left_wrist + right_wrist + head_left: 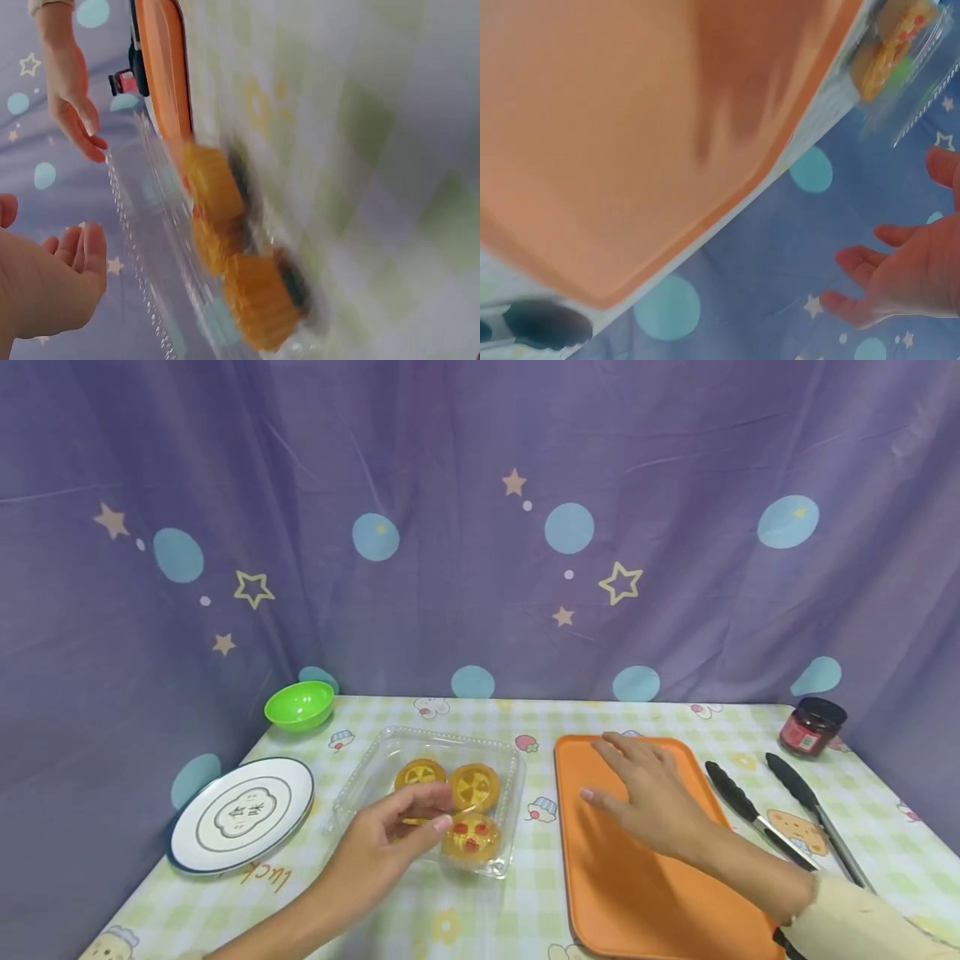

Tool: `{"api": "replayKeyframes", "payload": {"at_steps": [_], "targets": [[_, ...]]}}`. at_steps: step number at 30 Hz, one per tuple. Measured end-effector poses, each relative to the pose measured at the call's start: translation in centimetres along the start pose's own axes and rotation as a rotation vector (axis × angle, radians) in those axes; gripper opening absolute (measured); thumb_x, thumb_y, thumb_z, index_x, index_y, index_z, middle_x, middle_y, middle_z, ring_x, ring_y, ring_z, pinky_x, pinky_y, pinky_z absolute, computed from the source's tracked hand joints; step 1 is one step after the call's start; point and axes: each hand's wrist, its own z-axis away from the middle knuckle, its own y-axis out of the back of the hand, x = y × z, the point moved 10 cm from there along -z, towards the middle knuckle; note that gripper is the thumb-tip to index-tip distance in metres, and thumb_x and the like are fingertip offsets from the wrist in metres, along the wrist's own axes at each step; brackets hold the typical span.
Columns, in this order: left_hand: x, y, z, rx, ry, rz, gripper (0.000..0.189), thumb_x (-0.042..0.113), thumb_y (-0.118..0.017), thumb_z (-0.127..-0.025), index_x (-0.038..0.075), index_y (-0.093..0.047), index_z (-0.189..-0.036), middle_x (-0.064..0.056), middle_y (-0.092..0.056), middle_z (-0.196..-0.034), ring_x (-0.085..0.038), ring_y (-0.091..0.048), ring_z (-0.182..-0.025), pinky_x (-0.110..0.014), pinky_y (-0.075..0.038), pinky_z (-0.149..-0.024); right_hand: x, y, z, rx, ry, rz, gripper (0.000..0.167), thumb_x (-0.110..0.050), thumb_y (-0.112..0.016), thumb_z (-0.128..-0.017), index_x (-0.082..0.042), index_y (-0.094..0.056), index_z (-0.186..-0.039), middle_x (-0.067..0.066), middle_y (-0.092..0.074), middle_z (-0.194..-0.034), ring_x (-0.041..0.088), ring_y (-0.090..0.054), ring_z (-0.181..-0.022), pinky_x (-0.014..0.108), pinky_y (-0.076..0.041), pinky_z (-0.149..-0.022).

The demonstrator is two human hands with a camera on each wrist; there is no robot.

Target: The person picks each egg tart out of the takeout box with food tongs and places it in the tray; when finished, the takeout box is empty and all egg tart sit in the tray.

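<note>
My left hand [367, 852] hovers over the near left side of a clear plastic container [457, 743], its fingers loosely bent and nothing held. Inside the container sit several yellow tarts [475, 787]; one near the front has red bits on top. The hand hides part of the tarts in the head view. On the right, my right hand [652, 802] is held above an orange tray [622, 893] with fingers spread and holding nothing. Its shadow falls on the tray in the right wrist view. The left wrist view shows the tarts [259, 300] from the side, blurred.
A white plate [195, 827] with a dark blue rim lies at the left, behind it a green bowl [300, 706]. Black-tipped tongs [795, 783] lie right of the tray, partly behind the right sleeve. A dark-lidded jar [812, 727] stands at the back right. A purple curtain [480, 443] hangs behind.
</note>
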Motion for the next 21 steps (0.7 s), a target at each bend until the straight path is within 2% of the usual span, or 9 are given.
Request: {"api": "replayKeyframes", "payload": {"at_steps": [6, 9, 11, 13, 17, 21], "targets": [[-1.1, -2.4, 1.1, -0.141, 0.097, 0.247, 0.038, 0.019, -0.062, -0.095, -0.004, -0.057, -0.125, -0.02, -0.063, -0.12, -0.017, -0.063, -0.105, -0.026, -0.055, -0.087, -1.6, -1.3, 0.3, -0.006, 0.033, -0.069, 0.063, -0.038, -0.07, -0.088, -0.006, -0.05, -0.14, 0.017, -0.045, -0.143, 0.039, -0.041, -0.129, 0.06, -0.027, -0.105], [-2.0, -4.1, 1.9, -0.231, 0.152, 0.345, 0.041, 0.019, -0.059, -0.096, -0.01, -0.054, -0.125, -0.024, -0.061, -0.12, -0.021, -0.064, -0.103, -0.029, -0.057, -0.085, -2.6, -1.8, 0.4, 0.009, 0.07, -0.099, 0.06, -0.036, -0.072, -0.087, -0.007, -0.053, -0.136, 0.013, -0.048, -0.14, 0.037, -0.043, -0.128, 0.06, -0.029, -0.105], [-2.5, -5.2, 2.4, -0.281, 0.188, 0.395, 0.043, 0.019, -0.058, -0.097, -0.012, -0.052, -0.125, -0.023, -0.062, -0.12, -0.023, -0.065, -0.101, -0.03, -0.058, -0.085, -3.2, -2.1, 0.5, 0.015, 0.09, -0.118, 0.058, -0.036, -0.072, -0.086, -0.007, -0.056, -0.134, 0.011, -0.05, -0.138, 0.035, -0.043, -0.126, 0.059, -0.03, -0.105], [-3.3, -6.1, 2.9, -0.308, 0.254, 0.465, 0.042, 0.02, -0.058, -0.097, -0.012, -0.053, -0.125, -0.021, -0.064, -0.118, -0.022, -0.065, -0.099, -0.032, -0.058, -0.086, -3.8, -2.5, 0.7, 0.02, 0.105, -0.134, 0.056, -0.035, -0.073, -0.085, -0.008, -0.058, -0.131, 0.009, -0.051, -0.136, 0.034, -0.044, -0.125, 0.058, -0.031, -0.105], [-4.9, -7.4, 3.7, -0.321, 0.385, 0.575, 0.042, 0.02, -0.058, -0.097, -0.011, -0.054, -0.124, -0.017, -0.067, -0.113, -0.022, -0.066, -0.097, -0.035, -0.057, -0.088, -4.8, -3.1, 1.0, 0.021, 0.126, -0.167, 0.05, -0.033, -0.075, -0.084, -0.009, -0.062, -0.125, 0.006, -0.053, -0.133, 0.03, -0.045, -0.122, 0.053, -0.035, -0.103], [-6.1, -8.5, 4.2, -0.336, 0.474, 0.609, 0.043, 0.023, -0.059, -0.096, -0.009, -0.054, -0.124, -0.011, -0.068, -0.11, -0.021, -0.066, -0.096, -0.032, -0.057, -0.088, -5.8, -3.7, 1.2, 0.011, 0.161, -0.206, 0.042, -0.033, -0.076, -0.083, -0.012, -0.065, -0.118, 0.0, -0.055, -0.127, 0.023, -0.048, -0.118, 0.048, -0.041, -0.098]]}}
